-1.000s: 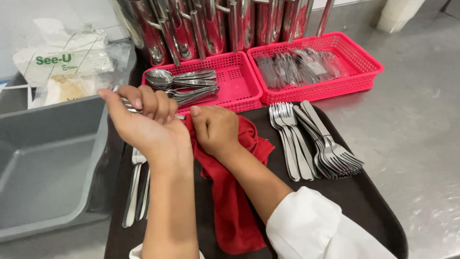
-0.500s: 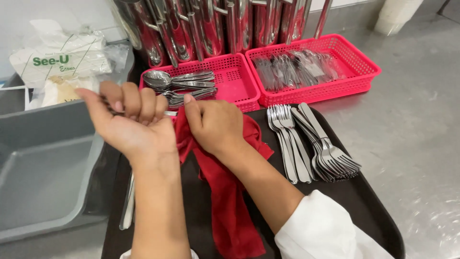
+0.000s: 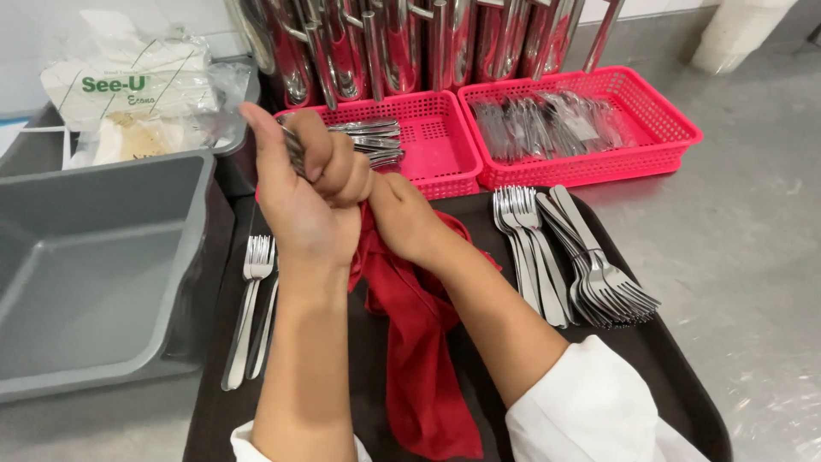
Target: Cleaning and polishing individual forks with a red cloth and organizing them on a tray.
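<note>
My left hand (image 3: pixel 310 188) is raised over the dark tray (image 3: pixel 676 376), closed in a fist around a metal piece of cutlery (image 3: pixel 294 151) whose handle shows beside the thumb. My right hand (image 3: pixel 404 218) sits just below and right of it, gripping a red cloth (image 3: pixel 419 342) that hangs down onto the tray. The cloth is bunched where the two hands meet. The cutlery's working end is hidden inside the cloth and fist.
A row of forks (image 3: pixel 564 257) lies on the tray's right; two forks (image 3: pixel 252 299) lie at its left. Behind stand two red baskets, one with spoons (image 3: pixel 432 145), one with knives (image 3: pixel 599 128), and steel jugs (image 3: pixel 402 43). A grey tub (image 3: pixel 94 274) stands left.
My left hand has risen and closed from an open grip into a fist around the cutlery. My right hand with the cloth has moved up under it.
</note>
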